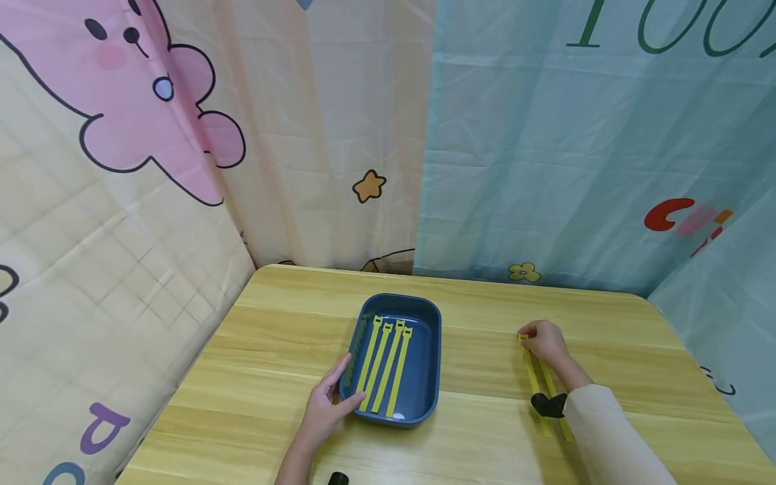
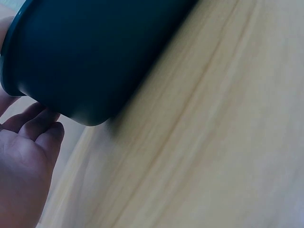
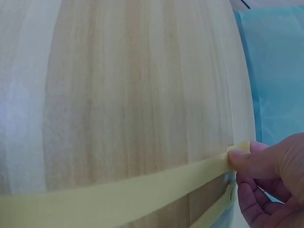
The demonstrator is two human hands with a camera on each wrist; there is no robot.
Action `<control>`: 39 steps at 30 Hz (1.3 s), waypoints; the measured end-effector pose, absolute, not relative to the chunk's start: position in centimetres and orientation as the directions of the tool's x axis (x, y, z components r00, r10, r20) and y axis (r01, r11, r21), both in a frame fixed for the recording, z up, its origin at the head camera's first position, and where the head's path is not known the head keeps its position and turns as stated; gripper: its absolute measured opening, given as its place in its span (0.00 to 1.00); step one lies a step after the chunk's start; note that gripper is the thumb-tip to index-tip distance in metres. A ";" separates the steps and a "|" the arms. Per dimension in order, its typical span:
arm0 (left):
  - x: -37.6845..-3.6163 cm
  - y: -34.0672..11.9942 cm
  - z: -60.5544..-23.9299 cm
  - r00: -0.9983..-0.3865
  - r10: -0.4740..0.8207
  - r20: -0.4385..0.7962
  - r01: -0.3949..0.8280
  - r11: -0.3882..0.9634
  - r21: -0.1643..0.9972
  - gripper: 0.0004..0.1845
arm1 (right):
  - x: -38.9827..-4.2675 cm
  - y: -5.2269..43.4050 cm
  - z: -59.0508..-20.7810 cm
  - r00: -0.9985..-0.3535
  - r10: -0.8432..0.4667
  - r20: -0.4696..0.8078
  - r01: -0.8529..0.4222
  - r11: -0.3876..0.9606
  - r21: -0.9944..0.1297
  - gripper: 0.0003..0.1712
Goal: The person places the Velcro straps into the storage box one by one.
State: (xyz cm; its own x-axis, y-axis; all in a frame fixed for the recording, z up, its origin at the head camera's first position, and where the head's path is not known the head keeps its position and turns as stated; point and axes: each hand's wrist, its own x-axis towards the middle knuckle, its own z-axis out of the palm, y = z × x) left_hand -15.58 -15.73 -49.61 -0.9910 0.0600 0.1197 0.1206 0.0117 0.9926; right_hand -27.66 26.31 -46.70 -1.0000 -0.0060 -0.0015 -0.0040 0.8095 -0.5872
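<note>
My left hand [image 1: 324, 412] grips the near left corner of a dark blue rectangular tray [image 1: 428, 364], thumb over the rim and fingers along the outer wall. Several yellow cable tie straps [image 1: 399, 370] lie lengthwise inside, side by side. From the left wrist view, the hand's fingers [image 2: 40, 122] bend against the underside of the rim. Over on the right, my right hand [image 1: 547, 342] pinches the slotted far end of another yellow strap [image 3: 142, 191] between thumb and fingers. A second strap [image 1: 548, 379] lies beside it, partly hidden by the hand and wrist.
The wooden table [image 1: 291, 316] carries the tray and straps. Patterned curtains [image 1: 327, 135] hang along its back and sides. A black wrist-worn device [image 1: 548, 405] sits at the right cuff, above the straps; another black piece [image 1: 338, 478] shows by the left wrist.
</note>
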 end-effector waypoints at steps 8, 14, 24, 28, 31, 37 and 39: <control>-15.7 -15.7 -49.6 -0.991 0.066 0.118 0.119 0.009 0.993 0.38 | -27.5 26.8 -45.9 -0.999 -0.045 0.025 -0.051 0.787 -0.615 0.06; -15.7 -15.8 -49.7 -0.990 0.067 0.120 0.121 0.006 0.993 0.38 | -27.2 26.8 -44.8 -0.993 -0.093 0.077 -0.121 0.777 -0.618 0.06; -15.5 -15.8 -49.6 -0.985 0.081 0.153 0.154 0.009 0.988 0.37 | -26.3 26.9 -43.6 -0.993 -0.075 0.095 -0.119 0.761 -0.638 0.08; -15.5 -15.8 -49.7 -0.982 0.087 0.166 0.167 0.005 0.986 0.37 | -25.9 27.0 -43.0 -0.990 -0.080 0.119 -0.137 0.764 -0.630 0.08; -15.5 -15.8 -49.7 -0.983 0.084 0.166 0.167 0.000 0.986 0.37 | -25.7 27.0 -42.5 -0.987 -0.088 0.132 -0.152 0.766 -0.624 0.08; -15.5 -15.8 -49.6 -0.985 0.083 0.153 0.152 -0.014 0.988 0.37 | -25.2 27.0 -41.6 -0.983 -0.100 0.157 -0.176 0.769 -0.614 0.08; -15.5 -15.8 -49.6 -0.986 0.083 0.146 0.145 -0.018 0.989 0.37 | -25.0 27.0 -41.3 -0.981 -0.101 0.166 -0.183 0.770 -0.611 0.08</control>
